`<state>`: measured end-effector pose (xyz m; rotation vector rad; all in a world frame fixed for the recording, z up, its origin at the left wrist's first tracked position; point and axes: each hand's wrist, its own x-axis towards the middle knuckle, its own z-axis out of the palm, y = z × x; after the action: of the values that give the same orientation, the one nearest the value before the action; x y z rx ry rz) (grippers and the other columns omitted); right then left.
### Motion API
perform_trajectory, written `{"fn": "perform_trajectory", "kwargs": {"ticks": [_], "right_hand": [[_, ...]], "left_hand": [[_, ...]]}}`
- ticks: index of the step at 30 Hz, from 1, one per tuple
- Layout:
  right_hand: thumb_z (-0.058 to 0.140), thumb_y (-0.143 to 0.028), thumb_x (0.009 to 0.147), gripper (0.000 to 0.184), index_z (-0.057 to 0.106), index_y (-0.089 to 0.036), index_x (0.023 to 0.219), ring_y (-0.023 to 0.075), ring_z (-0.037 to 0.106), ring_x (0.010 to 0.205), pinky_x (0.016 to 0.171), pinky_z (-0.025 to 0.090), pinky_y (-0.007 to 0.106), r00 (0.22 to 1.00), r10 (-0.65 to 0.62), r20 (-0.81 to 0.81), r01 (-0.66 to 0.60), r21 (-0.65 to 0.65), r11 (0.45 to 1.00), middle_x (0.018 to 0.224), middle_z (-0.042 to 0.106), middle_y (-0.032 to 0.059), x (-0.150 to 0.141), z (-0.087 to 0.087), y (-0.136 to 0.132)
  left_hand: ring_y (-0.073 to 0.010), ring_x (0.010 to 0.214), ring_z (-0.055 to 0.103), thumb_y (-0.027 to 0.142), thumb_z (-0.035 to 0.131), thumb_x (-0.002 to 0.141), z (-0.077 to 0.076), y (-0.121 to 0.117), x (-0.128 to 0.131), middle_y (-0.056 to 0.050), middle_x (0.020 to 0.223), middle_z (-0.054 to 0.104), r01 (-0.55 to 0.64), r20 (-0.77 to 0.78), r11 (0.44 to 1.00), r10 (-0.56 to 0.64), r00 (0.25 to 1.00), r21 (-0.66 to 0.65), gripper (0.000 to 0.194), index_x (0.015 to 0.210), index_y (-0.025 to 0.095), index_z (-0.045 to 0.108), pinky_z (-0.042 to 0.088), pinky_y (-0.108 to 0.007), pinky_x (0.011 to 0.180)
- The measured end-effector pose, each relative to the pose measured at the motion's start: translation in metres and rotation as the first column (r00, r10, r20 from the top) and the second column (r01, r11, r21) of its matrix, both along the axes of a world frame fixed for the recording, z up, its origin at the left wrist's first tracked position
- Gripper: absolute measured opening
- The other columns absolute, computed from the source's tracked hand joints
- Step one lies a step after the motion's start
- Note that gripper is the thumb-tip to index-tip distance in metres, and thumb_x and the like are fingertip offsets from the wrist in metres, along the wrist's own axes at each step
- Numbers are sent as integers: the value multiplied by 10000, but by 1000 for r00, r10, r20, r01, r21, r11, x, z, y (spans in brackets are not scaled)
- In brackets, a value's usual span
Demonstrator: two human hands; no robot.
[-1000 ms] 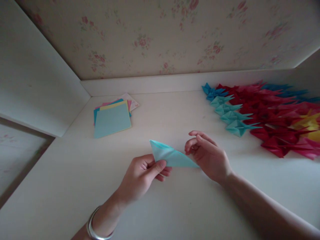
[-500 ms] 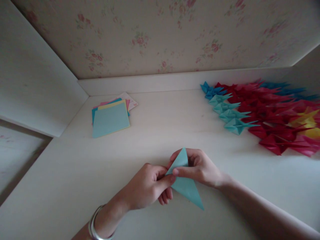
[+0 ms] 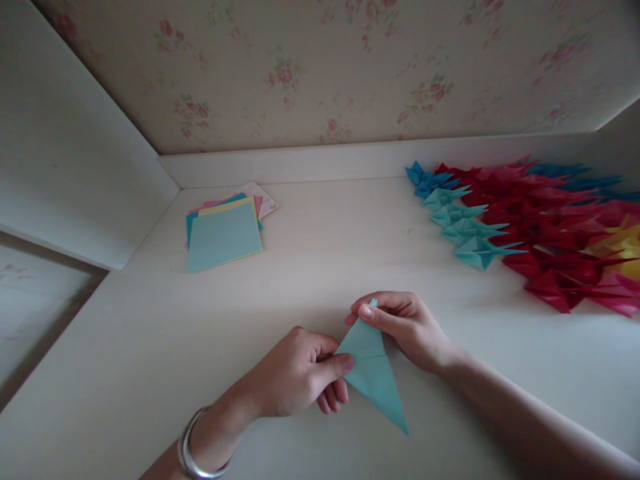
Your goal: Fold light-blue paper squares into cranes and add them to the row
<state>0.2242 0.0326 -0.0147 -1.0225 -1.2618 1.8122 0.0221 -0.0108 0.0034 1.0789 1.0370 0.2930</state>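
Note:
Between my hands is a light teal sheet of origami paper (image 3: 373, 370), folded into a triangle with a crease running across it. My left hand (image 3: 313, 370) pinches its left corner, thumb on top and fingers beneath. Near the upper tip, my right hand (image 3: 400, 323) grips the paper between thumb and fingers. The third corner points down to the lower right, free of both hands. A silver bracelet (image 3: 185, 447) circles my left wrist.
A stack of coloured paper squares (image 3: 225, 237) lies at the back left, teal on top. Several folded teal paper pieces (image 3: 480, 252) stand in a row at the right, beside many red and pink ones (image 3: 565, 287). Floral wallpaper (image 3: 300, 73) rises behind the white table (image 3: 150, 347).
My right thumb and fingers have slid from the paper's middle up to its upper tip, uncovering the crease. My left hand keeps its pinch in nearly the same place.

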Motion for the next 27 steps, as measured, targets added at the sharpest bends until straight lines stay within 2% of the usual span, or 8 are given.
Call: {"fn": "perform_trajectory", "kwargs": {"ticks": [3,7,13,16,19,21,23,27], "right_hand": [[746,-377,829,216,772,-215,970,125,643,683,609,481,224,997,1,-71,-4,-31,1000,887,773,51,3,-2,2],[723,-394,847,242,777,-161,817,128,628,665,591,462,224,999,-22,-38,20,-42,999,789,747,55,4,-4,2],[696,-424,864,283,732,-156,782,104,553,603,569,423,219,986,-158,-46,157,-32,987,654,640,-4,1,-5,4],[701,-440,854,278,725,-163,850,106,563,646,615,438,220,997,-37,-62,38,11,999,705,644,-5,1,-2,4],[685,-444,860,296,724,-151,876,130,587,707,670,458,244,992,128,0,-128,32,991,785,675,26,0,2,1],[656,-436,881,300,716,-147,830,133,584,708,680,460,248,989,139,49,-142,45,989,782,671,32,-1,4,0],[638,-426,891,294,699,-153,802,133,578,693,658,456,243,992,102,81,-107,60,992,766,662,27,-3,5,-1],[613,-404,905,307,634,-167,712,116,515,610,562,399,223,984,-5,178,-20,142,990,650,576,-12,-10,0,-4]], "left_hand": [[-120,514,602,469,570,899,0,0,-2,-28,602,651,2,45,1000,-1,999,-30,408,656,146,624,503,-236,537],[-117,529,604,487,574,899,-3,0,-3,-28,633,668,9,46,1000,-8,999,-12,402,689,150,634,507,-234,556],[-128,531,616,522,530,923,-3,3,-1,-22,609,657,-168,-10,960,175,985,226,441,690,160,626,506,-224,536],[-120,481,594,513,511,938,1,5,-3,-3,560,635,-276,-5,909,292,956,312,438,676,174,601,483,-211,487],[-119,480,587,491,479,961,3,6,-5,3,543,625,-255,-70,876,309,949,410,444,661,182,588,469,-207,483],[-120,491,581,465,487,967,-1,6,-5,10,547,612,-198,-167,817,335,927,542,398,718,184,616,455,-206,484],[-125,524,594,425,521,961,-7,6,-4,8,623,636,-164,-228,716,418,879,679,277,901,188,650,460,-209,489],[-143,741,661,311,579,941,-14,5,-4,-62,1010,660,-197,-135,484,568,812,852,221,1136,207,578,538,-221,578]]}}
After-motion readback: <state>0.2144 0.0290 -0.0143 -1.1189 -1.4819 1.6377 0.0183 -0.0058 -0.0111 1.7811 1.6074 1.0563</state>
